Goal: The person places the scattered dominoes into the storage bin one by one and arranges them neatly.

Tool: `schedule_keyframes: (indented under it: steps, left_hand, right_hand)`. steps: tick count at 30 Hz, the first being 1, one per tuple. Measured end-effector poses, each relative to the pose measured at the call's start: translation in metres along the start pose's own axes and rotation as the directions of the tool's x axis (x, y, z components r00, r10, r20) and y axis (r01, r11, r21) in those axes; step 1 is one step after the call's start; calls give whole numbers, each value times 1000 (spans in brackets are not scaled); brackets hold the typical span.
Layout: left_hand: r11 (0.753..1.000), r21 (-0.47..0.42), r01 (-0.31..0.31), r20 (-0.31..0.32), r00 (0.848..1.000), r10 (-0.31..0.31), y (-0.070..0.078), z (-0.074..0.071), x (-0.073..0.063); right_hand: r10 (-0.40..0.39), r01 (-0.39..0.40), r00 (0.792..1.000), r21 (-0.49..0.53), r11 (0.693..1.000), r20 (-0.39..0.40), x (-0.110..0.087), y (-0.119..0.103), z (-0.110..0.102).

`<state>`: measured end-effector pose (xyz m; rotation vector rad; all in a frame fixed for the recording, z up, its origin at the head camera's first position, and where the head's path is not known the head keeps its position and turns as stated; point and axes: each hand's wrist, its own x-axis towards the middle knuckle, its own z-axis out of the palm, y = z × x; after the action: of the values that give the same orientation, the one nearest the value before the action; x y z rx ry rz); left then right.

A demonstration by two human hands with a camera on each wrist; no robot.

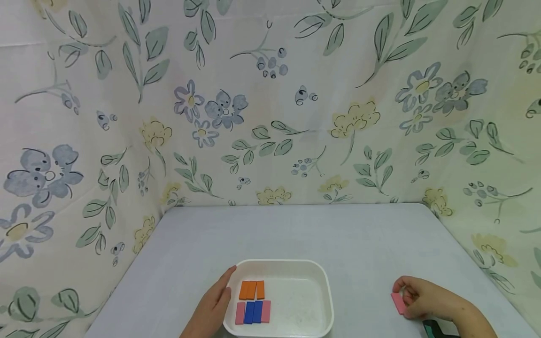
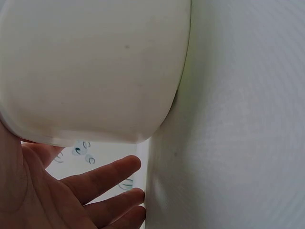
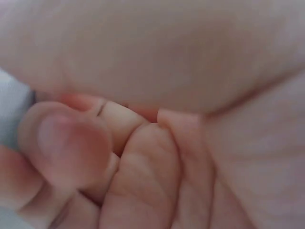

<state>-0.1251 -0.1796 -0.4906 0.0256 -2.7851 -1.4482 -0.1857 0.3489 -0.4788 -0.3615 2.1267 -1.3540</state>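
A white tray (image 1: 301, 300) lies near the front of the table. Inside it, toward the left, three orange rectangular tiles (image 1: 251, 290) form a back row. In front of them stand two blue tiles (image 1: 253, 312) side by side, with a pink tile (image 1: 240, 313) at either end. My left hand (image 1: 214, 300) rests along the tray's left side; in the left wrist view its fingers (image 2: 112, 176) are loosely extended by the wall. Well right of the tray, my right hand (image 1: 427, 296) pinches another pink tile (image 1: 398, 303) low over the table. Curled fingers fill the right wrist view and hide most of that tile.
A white cloth-like surface covers the table (image 1: 296, 232). Floral fabric (image 1: 274, 103) hangs behind it and along both sides. A black and teal strap (image 1: 435, 329) shows beneath the right wrist at the lower edge.
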Motion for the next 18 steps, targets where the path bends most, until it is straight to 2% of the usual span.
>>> schedule_keyframes:
  steps: [5, 10, 18]
  left_hand:
    - [1000, 5, 5, 2, 1000, -5, 0, 0, 1]
    - [1000, -4, 6, 5, 1000, -6, -1, 0, 1]
    - [1000, -4, 9, 16, 1000, -9, -2, 0, 2]
  right_hand:
    - [50, -51, 998, -36, 998, -38, 0, 1, 0]
    - [62, -65, 997, -59, 996, -49, -1, 1, 0]
    - [7, -10, 999, -71, 997, -48, 2, -5, 3]
